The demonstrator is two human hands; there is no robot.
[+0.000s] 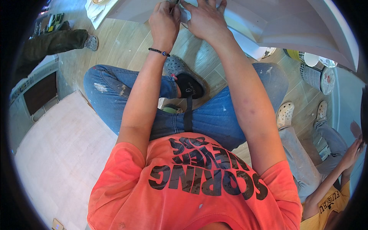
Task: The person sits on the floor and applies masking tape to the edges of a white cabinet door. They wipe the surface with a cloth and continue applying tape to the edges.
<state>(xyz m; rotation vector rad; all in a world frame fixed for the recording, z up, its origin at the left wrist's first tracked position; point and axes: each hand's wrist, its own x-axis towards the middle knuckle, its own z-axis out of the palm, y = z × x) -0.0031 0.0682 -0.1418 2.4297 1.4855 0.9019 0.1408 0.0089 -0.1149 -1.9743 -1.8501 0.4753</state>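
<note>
Both arms stretch forward to a white panelled piece [295, 23] that looks like part of a cabinet, at the top of the view. My left hand [165, 23], with a dark beaded bracelet [159, 51] on its wrist, is closed at the panel's edge. Its fingertips are pinched on something too small and too near the picture's rim to name. Just right of it, my right hand [207, 19] lies with fingers spread against the white surface. The tips of its fingers are partly cut off by the upper edge.
A large whitish board [57, 153] lies at the left. At the right stand a paint can [326, 79] and a white cup [311, 59]. A person in a yellow shirt [331, 203] sits at lower right; another person's leg [57, 43] reaches in from the left.
</note>
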